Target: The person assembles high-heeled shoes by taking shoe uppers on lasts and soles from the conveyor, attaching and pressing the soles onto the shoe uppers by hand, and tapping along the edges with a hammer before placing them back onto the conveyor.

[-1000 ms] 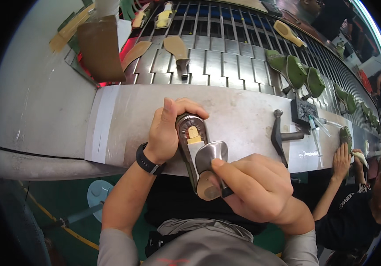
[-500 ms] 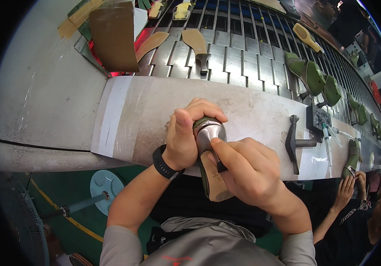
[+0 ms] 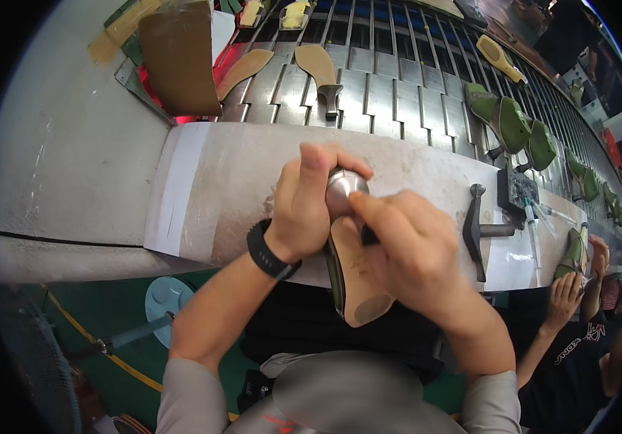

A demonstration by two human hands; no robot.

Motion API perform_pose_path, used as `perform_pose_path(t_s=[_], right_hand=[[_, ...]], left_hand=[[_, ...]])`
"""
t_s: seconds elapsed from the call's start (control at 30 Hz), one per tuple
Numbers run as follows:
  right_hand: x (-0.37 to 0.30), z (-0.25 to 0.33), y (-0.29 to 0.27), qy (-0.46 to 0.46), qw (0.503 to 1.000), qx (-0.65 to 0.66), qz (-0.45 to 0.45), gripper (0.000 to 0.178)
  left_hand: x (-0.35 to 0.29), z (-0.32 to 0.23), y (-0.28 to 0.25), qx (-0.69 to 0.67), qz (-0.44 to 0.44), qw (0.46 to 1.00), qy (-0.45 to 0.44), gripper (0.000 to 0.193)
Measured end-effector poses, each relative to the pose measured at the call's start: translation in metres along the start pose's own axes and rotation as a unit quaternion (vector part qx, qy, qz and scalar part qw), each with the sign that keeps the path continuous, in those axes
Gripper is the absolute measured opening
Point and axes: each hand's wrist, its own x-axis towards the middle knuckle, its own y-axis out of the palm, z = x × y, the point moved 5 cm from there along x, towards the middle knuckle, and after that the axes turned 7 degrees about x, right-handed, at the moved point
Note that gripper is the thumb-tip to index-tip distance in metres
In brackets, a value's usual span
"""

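A green high-heeled shoe [image 3: 356, 278] is held over the bench's near edge, tan sole up and toe end towards me. At its far end is a shiny silver rounded heel [image 3: 345, 194]. My left hand [image 3: 307, 199] wraps round the far end from the left, thumb raised, closed on the shoe. From the right, my right hand [image 3: 412, 246] grips the heel, its index finger and thumb pressed on the silver part and sole. A dark tip shows beside that thumb; the palm hides the rest of the heel.
A hammer [image 3: 475, 231], a dark block [image 3: 515, 189] and a syringe [image 3: 533, 231] lie on the bench right. Beyond runs a metal slat conveyor [image 3: 383, 94] with a heeled sole [image 3: 316, 69] and several green shoes [image 3: 513, 126]. A co-worker's hands [image 3: 565, 298] hold a green shoe at right.
Both my hands have shifted slightly away from me with the shoe's heel end. The shoe has turned a little, showing more of its sole. The co-worker's far hand has risen.
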Motion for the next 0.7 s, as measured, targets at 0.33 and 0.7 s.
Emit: perform_pose_path(t_s=[0.33, 0.7], right_hand=[[-0.014, -0.049, -0.004, 0.263, 0.959, 0.107, -0.002, 0.024], [-0.035, -0.053, 0.008, 0.53, 0.791, 0.232, 0.199, 0.04]], left_hand=[[0.034, 0.027, 0.011, -0.027, 0.107, 0.994, -0.026, 0.054], [0.03, 0.026, 0.007, 0.023, 0.029, 0.999, -0.005, 0.048]])
